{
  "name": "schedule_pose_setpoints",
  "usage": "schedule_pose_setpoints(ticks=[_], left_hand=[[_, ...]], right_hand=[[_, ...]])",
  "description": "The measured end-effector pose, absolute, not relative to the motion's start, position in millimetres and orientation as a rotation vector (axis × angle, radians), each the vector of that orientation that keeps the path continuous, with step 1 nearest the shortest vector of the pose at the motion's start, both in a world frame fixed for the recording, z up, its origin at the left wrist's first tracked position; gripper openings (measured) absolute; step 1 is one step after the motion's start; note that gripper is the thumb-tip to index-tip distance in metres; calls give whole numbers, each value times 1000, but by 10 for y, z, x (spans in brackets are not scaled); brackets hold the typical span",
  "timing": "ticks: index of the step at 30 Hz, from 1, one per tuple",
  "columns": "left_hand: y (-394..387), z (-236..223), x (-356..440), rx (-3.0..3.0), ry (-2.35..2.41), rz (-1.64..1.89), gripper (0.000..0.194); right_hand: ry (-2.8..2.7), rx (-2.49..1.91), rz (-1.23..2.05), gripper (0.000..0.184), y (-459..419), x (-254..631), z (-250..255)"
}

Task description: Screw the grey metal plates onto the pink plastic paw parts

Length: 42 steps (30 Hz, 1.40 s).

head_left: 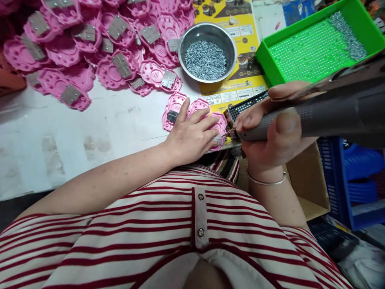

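My right hand [273, 136] is wrapped round a grey electric screwdriver [325, 112]. Its bit points left and meets the right-hand pink plastic shell [221, 120] near a grey metal plate at the table's front edge. With fingers spread, my left hand [191, 138] lies flat over this shell and the middle pink shell [198, 105], partly hiding both. Beside its index finger is the left-hand pink shell [177, 96], which carries a dark plate [172, 116]. A perforated metal piece [248, 105] lies just beyond my right fingers, partly covered by them.
A steel bowl [182, 60] of small screws [206, 60] stands on a yellow printed sheet [255, 82]. Pink shells with metal plates [120, 64] are heaped at back left. A green tray [270, 76] holds more screws. A cardboard box [313, 180] and blue crate [337, 180] are lower right.
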<state>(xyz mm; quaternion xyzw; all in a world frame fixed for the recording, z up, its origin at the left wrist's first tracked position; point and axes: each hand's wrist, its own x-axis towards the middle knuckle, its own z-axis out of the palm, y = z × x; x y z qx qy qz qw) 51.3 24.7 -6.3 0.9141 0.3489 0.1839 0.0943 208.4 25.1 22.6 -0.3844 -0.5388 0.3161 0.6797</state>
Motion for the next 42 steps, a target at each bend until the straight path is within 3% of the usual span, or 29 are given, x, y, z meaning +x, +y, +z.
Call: schedule_pose_setpoints(ticks=[3, 11, 17, 42], left_hand=[[250, -56, 519, 2681, 1038, 521, 26], [272, -47, 526, 2715, 1035, 528, 26], [247, -64, 517, 2688, 1037, 547, 25], [242, 34, 554, 2748, 1054, 460, 22]], right_hand=[[-1208, -677, 533, 22, 337, 2047, 242], [-1290, -658, 571, 29, 357, 2077, 277], [-1137, -660, 582, 18, 261, 2086, 542], [-1108, -713, 461, 31, 305, 2036, 243]])
